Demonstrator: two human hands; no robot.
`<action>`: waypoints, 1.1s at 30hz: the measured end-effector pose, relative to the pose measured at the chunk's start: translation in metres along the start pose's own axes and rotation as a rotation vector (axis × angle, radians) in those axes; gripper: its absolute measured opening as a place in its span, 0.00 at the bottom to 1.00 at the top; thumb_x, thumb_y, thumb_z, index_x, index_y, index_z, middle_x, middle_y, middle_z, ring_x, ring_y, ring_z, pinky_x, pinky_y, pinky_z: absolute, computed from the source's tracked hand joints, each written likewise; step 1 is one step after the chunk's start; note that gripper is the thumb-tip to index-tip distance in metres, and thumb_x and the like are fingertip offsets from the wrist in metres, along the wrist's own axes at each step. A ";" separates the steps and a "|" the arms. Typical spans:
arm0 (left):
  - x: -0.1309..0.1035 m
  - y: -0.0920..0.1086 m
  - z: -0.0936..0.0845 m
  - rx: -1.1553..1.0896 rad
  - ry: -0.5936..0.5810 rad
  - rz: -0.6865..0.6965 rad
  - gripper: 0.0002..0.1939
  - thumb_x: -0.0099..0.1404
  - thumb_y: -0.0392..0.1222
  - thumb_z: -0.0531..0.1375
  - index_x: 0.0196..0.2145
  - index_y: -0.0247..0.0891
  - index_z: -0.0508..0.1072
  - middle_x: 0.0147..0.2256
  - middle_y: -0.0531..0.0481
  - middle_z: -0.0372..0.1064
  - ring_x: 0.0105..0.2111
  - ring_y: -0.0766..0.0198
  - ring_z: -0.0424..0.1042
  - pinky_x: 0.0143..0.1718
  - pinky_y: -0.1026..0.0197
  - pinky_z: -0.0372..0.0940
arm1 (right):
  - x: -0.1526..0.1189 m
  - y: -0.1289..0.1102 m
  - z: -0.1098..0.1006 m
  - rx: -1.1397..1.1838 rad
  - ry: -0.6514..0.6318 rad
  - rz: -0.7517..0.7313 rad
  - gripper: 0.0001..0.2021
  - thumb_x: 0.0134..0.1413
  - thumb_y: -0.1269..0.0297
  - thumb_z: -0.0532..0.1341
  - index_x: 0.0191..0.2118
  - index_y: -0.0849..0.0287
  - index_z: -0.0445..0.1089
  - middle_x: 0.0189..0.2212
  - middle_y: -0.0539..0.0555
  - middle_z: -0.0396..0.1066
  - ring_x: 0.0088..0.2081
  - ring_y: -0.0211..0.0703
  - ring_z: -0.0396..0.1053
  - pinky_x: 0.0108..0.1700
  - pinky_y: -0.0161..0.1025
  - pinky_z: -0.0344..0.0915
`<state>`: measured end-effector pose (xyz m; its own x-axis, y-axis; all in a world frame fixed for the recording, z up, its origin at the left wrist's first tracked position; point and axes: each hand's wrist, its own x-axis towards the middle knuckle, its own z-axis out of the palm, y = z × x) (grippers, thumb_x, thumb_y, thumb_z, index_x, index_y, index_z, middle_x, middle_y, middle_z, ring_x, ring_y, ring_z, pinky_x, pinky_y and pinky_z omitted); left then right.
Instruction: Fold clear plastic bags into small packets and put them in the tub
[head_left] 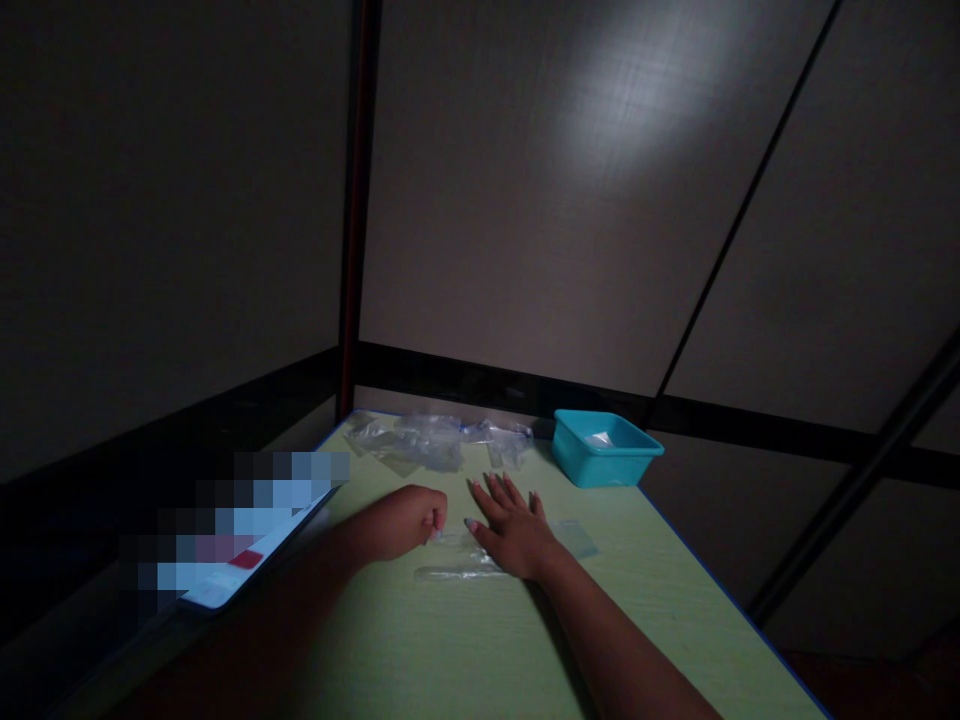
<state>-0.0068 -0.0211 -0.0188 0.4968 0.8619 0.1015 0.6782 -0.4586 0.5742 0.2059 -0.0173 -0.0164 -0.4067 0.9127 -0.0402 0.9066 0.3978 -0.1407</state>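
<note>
A clear plastic bag (469,572) lies flat on the green table (435,650). My right hand (512,532) rests on it, palm down with the fingers spread. At the bag's left end, my left hand (414,522) is closed, thumb and fingers pinched together at what looks like the bag's edge. Part of the bag is hidden beneath my right hand, and its right end shows beyond the wrist.
Several crumpled clear bags (427,440) lie along the table's far edge. A turquoise basket (604,465) with something clear inside stands at the back right. A lit screen (225,585), partly pixelated, is at the left edge. Panelled walls rise behind.
</note>
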 end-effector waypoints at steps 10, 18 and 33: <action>-0.002 0.003 -0.003 0.051 0.015 0.014 0.07 0.50 0.33 0.50 0.27 0.38 0.67 0.24 0.55 0.65 0.27 0.66 0.64 0.25 0.67 0.52 | -0.002 -0.002 -0.003 -0.007 -0.013 0.010 0.30 0.56 0.43 0.39 0.61 0.41 0.30 0.63 0.46 0.25 0.62 0.47 0.21 0.57 0.59 0.28; -0.003 0.006 -0.005 0.081 0.031 -0.002 0.07 0.51 0.33 0.51 0.26 0.39 0.67 0.24 0.56 0.65 0.26 0.66 0.63 0.24 0.67 0.50 | -0.001 0.000 -0.002 0.012 -0.003 0.004 0.30 0.55 0.42 0.40 0.61 0.41 0.30 0.63 0.46 0.25 0.62 0.46 0.22 0.57 0.60 0.27; 0.000 0.033 0.001 -0.143 0.281 0.227 0.09 0.61 0.44 0.52 0.37 0.38 0.68 0.39 0.50 0.66 0.41 0.61 0.64 0.45 0.61 0.57 | -0.001 -0.001 -0.001 -0.004 -0.013 0.007 0.30 0.56 0.43 0.40 0.61 0.41 0.28 0.63 0.46 0.24 0.62 0.48 0.21 0.56 0.61 0.28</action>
<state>0.0161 -0.0364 -0.0005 0.4447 0.7766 0.4463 0.4758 -0.6269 0.6169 0.2056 -0.0186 -0.0149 -0.4018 0.9141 -0.0540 0.9098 0.3919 -0.1363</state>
